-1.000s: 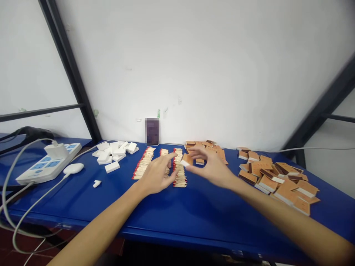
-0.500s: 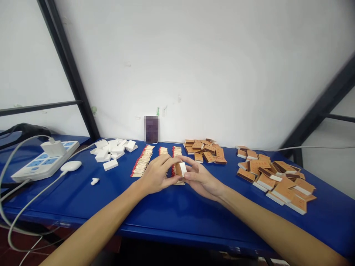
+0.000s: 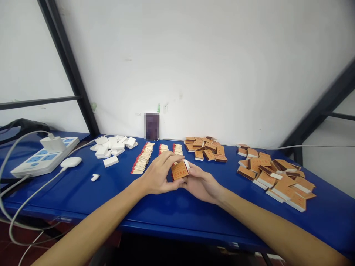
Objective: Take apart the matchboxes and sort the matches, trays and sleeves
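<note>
A matchbox (image 3: 180, 170) with an orange-brown printed face and a white end is held between my two hands above the blue table (image 3: 166, 218). My left hand (image 3: 158, 171) grips it from the left, thumb below and fingers above. On its right side, my right hand (image 3: 201, 183) has its fingers closed at the white end. Rows of red-tipped matches (image 3: 142, 159) lie just beyond the hands, partly hidden by them. Past these rows is a pile of matchbox sleeves (image 3: 208, 149). White matchbox trays (image 3: 111, 147) are heaped at the left.
More matchboxes (image 3: 277, 177) are piled at the right. A power strip (image 3: 46, 157) with cables, a white round charger (image 3: 71, 162) and a white earbud (image 3: 95, 177) sit on the left. A blurred dark phone-like rectangle (image 3: 152, 126) leans on the wall.
The matchbox has turned so its printed face now shows, where its side and white end showed before. Both hands stay in nearly the same place.
</note>
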Available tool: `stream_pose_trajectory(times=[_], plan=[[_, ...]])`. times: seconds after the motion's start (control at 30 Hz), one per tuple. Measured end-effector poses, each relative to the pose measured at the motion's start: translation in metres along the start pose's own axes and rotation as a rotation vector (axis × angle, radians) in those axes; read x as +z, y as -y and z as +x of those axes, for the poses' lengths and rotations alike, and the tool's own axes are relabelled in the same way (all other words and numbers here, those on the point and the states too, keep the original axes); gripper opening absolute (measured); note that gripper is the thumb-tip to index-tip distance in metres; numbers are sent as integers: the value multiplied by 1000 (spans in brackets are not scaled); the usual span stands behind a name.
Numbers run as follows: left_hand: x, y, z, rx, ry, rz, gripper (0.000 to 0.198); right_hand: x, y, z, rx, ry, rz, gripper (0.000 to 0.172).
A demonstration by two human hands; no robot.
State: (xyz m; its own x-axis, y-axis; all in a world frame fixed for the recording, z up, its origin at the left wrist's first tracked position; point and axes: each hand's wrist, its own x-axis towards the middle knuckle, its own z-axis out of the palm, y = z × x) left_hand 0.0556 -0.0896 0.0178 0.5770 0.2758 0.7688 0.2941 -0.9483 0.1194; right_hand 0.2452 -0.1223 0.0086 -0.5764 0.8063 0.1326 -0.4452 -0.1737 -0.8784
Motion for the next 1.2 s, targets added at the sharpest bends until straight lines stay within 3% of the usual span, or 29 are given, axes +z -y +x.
stream_pose_trajectory(times=[0.2,0.3,0.4,0.53,0.63,0.77,1.0,1.2], plan=[[-4,-6,3,42,-75,3,41,3,-3,-1,-79,-48,-136,45],[-13,-5,4,-2,-91,17,39,0,-3,3,-139,-159,-274,51],[-26,-2,2,-56,-49,82,38,-1,-2,10,-211,-295,-447,52],[-43,4,-7,-108,66,135,37,4,2,15,-243,-360,-856,47],[-53,6,-16,-170,140,161,33,10,5,15,-247,-354,-1141,44],[-56,5,-26,-243,205,217,31,17,7,18,-247,-300,-1355,38],[-52,14,-37,-261,336,288,35,22,9,27,-120,-152,-1434,24],[-56,20,-39,-269,342,237,37,20,12,25,-44,-130,-1464,20]])
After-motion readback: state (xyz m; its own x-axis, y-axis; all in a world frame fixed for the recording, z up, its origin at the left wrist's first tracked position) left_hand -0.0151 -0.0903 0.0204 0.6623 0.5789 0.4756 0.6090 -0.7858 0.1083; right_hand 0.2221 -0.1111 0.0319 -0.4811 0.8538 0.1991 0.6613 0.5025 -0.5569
